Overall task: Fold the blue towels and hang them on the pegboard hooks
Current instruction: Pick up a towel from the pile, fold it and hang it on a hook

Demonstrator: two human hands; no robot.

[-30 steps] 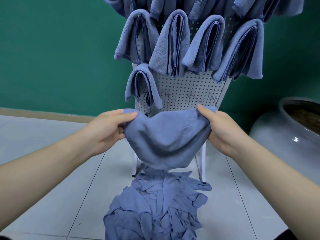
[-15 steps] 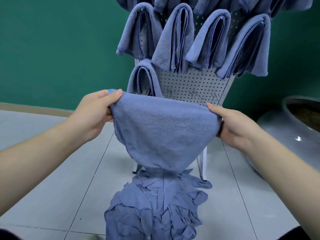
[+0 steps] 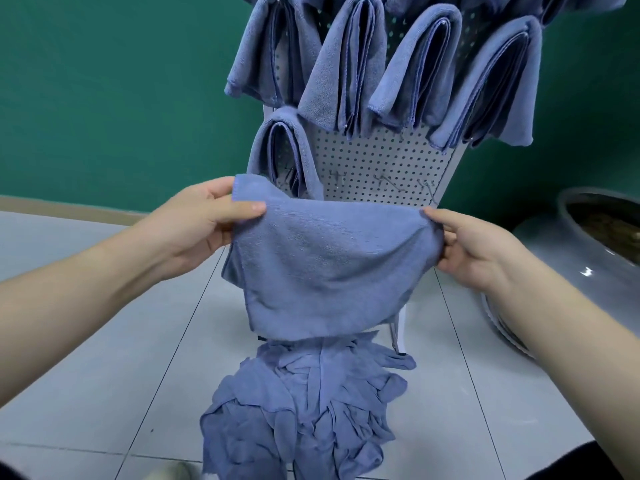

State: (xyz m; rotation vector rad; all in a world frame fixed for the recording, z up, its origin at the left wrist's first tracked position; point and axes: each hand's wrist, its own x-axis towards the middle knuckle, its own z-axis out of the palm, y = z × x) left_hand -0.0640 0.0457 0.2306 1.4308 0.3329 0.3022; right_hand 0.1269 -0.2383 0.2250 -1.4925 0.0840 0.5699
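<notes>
In front of the green wall (image 3: 104, 98), the pegboard (image 3: 374, 168) is standing with folded towels (image 3: 346, 71) hanging from it (bare hooks (image 3: 384, 181) lower down). Below, a heap of towels (image 3: 304, 410) is lying on the floor. Between them, a blue towel (image 3: 329, 265) is hanging doubled, the left hand (image 3: 204, 226) and right hand (image 3: 474, 247) pinching its top corners.

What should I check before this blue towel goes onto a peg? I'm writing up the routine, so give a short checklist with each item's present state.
1. Left hand grips the held blue towel: ok.
2. Right hand grips its other top corner: ok.
3. Towel folded narrow like the hung blue towels: not ok.
4. Bare wire hooks free on the white pegboard: ok.
5. Towel hangs clear of the crumpled blue pile: cannot tell.
</notes>
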